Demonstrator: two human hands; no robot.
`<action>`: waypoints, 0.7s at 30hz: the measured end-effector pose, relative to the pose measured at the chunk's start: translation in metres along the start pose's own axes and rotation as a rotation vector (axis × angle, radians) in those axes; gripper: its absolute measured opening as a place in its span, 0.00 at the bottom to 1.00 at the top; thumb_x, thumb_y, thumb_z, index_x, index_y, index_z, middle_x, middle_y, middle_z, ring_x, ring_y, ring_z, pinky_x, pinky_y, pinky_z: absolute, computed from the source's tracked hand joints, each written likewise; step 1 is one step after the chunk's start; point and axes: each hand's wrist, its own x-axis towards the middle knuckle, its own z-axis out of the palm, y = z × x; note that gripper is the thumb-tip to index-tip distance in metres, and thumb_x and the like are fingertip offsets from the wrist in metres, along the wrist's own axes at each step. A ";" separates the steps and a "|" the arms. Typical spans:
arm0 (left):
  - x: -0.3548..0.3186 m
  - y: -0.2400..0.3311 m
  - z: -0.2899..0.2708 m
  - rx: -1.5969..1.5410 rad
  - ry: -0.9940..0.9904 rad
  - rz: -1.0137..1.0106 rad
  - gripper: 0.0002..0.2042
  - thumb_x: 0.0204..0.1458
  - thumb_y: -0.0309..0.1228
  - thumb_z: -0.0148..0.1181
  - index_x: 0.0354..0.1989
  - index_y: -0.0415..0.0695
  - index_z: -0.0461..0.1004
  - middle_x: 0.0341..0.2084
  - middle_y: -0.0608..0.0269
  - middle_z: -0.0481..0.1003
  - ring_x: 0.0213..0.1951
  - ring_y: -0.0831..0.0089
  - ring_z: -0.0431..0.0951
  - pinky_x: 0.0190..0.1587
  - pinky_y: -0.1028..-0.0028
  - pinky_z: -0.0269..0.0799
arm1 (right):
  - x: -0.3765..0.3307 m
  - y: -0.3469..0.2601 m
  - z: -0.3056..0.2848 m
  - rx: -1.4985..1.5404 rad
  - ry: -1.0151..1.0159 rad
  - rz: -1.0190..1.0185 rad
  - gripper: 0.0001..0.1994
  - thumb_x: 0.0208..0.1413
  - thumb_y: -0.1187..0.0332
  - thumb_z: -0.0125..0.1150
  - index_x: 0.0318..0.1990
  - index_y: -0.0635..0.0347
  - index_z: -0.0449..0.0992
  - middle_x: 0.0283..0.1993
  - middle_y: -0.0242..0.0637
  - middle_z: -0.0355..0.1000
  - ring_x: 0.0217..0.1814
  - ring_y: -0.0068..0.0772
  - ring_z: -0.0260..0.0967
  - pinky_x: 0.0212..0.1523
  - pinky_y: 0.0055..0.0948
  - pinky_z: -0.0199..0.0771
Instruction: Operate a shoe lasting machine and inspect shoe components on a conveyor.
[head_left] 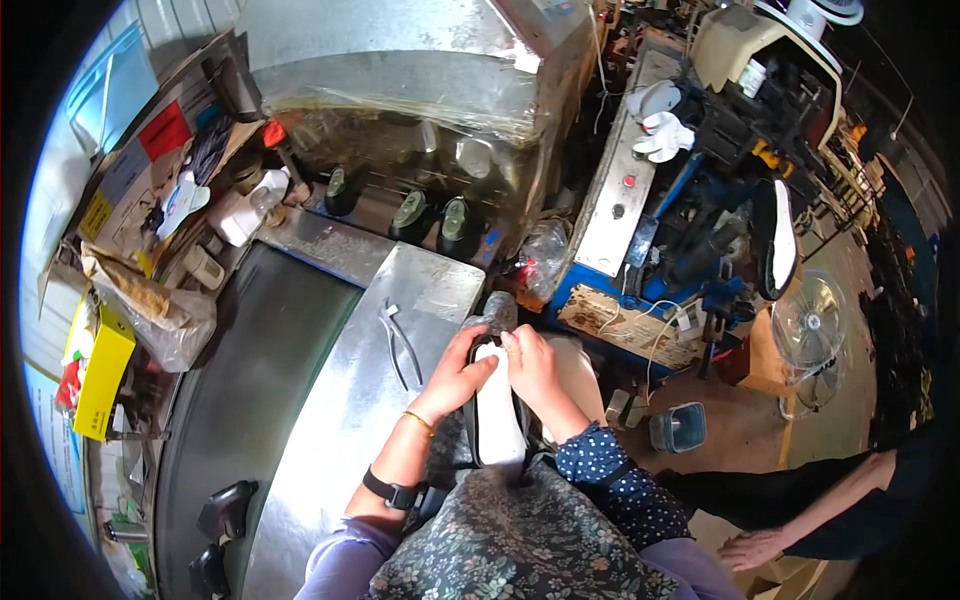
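A dark shoe with a white insole board [498, 430] facing up lies lengthwise in front of my body, its near end against my floral apron. My left hand [458, 370] is closed round the far end from the left, thumb on the white board. From the right, my right hand [533, 367] pinches the dark edge of that same end. What lies between my fingertips is too small to make out. Just beyond them stands a grey rounded post [500, 311]. Metal pliers [402, 346] lie on the steel table [350, 400], left of my left hand.
A dark conveyor belt [255, 340] runs along the left, carrying dark shoes [227, 510] near me. More shoes [409, 212] stand at the machine opening ahead. Right are a blue-framed machine [630, 325], a bin [680, 428], a fan [808, 322] and another person's hand [755, 548].
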 end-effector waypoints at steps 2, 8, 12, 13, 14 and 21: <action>-0.006 -0.011 -0.005 -0.061 -0.008 -0.005 0.26 0.54 0.32 0.60 0.61 0.38 0.62 0.58 0.47 0.65 0.62 0.57 0.63 0.64 0.66 0.57 | -0.001 -0.002 -0.003 0.024 -0.049 0.042 0.09 0.61 0.65 0.56 0.36 0.61 0.68 0.33 0.49 0.73 0.36 0.56 0.73 0.34 0.46 0.71; -0.020 -0.013 -0.012 -0.189 -0.068 -0.012 0.26 0.55 0.29 0.59 0.62 0.39 0.61 0.60 0.51 0.63 0.64 0.61 0.61 0.65 0.68 0.54 | 0.011 -0.016 -0.024 0.254 -0.353 -0.134 0.11 0.56 0.67 0.62 0.43 0.61 0.75 0.43 0.47 0.76 0.45 0.52 0.74 0.44 0.38 0.74; -0.019 -0.016 -0.012 -0.362 -0.037 -0.070 0.26 0.56 0.29 0.59 0.63 0.39 0.61 0.61 0.53 0.63 0.63 0.65 0.61 0.65 0.70 0.54 | 0.007 -0.019 -0.008 0.144 -0.200 -0.161 0.07 0.56 0.67 0.62 0.36 0.61 0.76 0.35 0.45 0.77 0.38 0.52 0.74 0.38 0.40 0.75; -0.017 -0.018 -0.013 -0.344 -0.027 -0.075 0.25 0.56 0.29 0.59 0.62 0.40 0.62 0.61 0.53 0.62 0.63 0.65 0.62 0.65 0.70 0.54 | 0.006 -0.020 -0.001 0.140 -0.103 -0.213 0.09 0.58 0.66 0.60 0.32 0.62 0.73 0.32 0.47 0.76 0.34 0.54 0.73 0.32 0.44 0.73; -0.018 -0.019 -0.014 -0.341 -0.026 -0.076 0.25 0.56 0.29 0.59 0.62 0.40 0.62 0.61 0.53 0.62 0.63 0.65 0.62 0.65 0.70 0.54 | 0.007 -0.023 0.005 0.144 -0.102 -0.213 0.09 0.58 0.66 0.60 0.32 0.62 0.73 0.32 0.47 0.76 0.34 0.54 0.73 0.32 0.44 0.73; -0.011 -0.004 -0.005 -0.102 0.007 0.018 0.22 0.56 0.31 0.58 0.59 0.39 0.66 0.59 0.48 0.66 0.62 0.62 0.65 0.63 0.69 0.59 | 0.018 -0.010 0.009 -0.021 0.020 0.165 0.13 0.62 0.61 0.53 0.30 0.61 0.70 0.27 0.51 0.72 0.31 0.58 0.72 0.30 0.49 0.70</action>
